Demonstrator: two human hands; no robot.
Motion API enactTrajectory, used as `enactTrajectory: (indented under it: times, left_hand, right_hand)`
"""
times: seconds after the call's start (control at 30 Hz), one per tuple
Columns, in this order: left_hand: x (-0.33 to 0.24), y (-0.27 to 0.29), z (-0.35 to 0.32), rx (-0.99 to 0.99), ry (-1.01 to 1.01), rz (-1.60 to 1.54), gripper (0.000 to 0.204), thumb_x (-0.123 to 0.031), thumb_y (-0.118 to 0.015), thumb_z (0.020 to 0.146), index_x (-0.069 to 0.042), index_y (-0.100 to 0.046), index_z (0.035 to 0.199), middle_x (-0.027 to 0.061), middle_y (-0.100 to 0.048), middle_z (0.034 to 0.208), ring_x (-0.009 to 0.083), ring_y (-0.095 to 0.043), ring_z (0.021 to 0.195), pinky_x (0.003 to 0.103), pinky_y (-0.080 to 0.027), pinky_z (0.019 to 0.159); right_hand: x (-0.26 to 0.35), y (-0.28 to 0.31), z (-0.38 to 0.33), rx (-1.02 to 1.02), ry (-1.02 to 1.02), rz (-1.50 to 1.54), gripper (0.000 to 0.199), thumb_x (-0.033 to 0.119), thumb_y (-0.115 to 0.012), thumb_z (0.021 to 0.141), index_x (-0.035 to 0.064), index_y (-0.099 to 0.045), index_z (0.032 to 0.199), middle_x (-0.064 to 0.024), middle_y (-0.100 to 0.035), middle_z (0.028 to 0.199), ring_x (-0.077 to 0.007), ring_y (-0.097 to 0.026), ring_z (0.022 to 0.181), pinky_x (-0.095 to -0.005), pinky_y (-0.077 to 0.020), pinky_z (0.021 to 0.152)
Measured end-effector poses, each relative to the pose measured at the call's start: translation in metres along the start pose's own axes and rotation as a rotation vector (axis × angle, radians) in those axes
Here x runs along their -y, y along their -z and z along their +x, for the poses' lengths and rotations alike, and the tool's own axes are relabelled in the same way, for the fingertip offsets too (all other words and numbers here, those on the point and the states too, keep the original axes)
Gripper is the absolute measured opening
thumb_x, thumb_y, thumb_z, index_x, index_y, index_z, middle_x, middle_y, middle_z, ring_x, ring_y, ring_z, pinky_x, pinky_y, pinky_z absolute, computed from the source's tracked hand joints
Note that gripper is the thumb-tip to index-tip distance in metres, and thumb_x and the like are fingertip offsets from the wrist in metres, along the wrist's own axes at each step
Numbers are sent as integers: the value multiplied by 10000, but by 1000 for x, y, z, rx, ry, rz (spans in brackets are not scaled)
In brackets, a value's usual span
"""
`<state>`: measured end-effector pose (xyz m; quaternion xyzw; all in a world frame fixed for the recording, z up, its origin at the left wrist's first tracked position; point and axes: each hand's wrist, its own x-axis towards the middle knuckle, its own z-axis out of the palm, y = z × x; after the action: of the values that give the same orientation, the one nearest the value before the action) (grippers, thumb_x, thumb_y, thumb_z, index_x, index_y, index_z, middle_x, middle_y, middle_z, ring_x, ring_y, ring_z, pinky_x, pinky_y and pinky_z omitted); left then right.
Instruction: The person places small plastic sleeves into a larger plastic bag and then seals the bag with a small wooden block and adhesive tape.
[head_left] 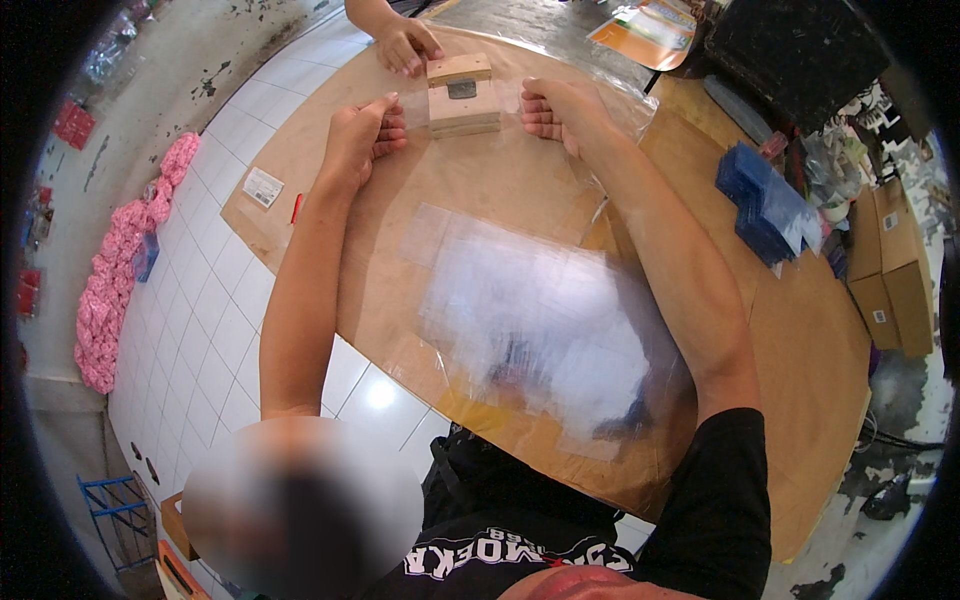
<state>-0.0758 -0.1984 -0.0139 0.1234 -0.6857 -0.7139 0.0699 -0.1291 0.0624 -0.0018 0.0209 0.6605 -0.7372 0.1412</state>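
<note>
Two hands flank a wooden block on a round bench

The wooden block (462, 96) stands at the far edge of the brown bench (800, 400), at 12 o'clock from the person, directly between the hands. The left hand (362, 135), at the block's 9 o'clock, is curled and pinches the clear plastic film (520, 290) just beside it; the right hand (562, 108), at its 3 o'clock, is clenched on the same film. Another person's hand (405, 45) rests at the block's 11 o'clock. Blue packets (765, 200) lie well apart at 3 o'clock, cardboard boxes (895, 265) beyond them.
</note>
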Motion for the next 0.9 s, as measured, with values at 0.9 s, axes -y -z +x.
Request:
enactTrajectory:
  times: [0.9]
  left_hand:
    - [0, 1, -1, 2, 9, -14, 270, -229, -620, 858, 38, -605, 897, 84, -594, 751, 139, -581, 611, 241, -542, 553]
  right_hand:
    - [0, 2, 0, -2, 3, 20, 150, 147, -646, 826, 6, -604, 802, -77, -601, 744, -165, -598, 604, -269, -536, 567]
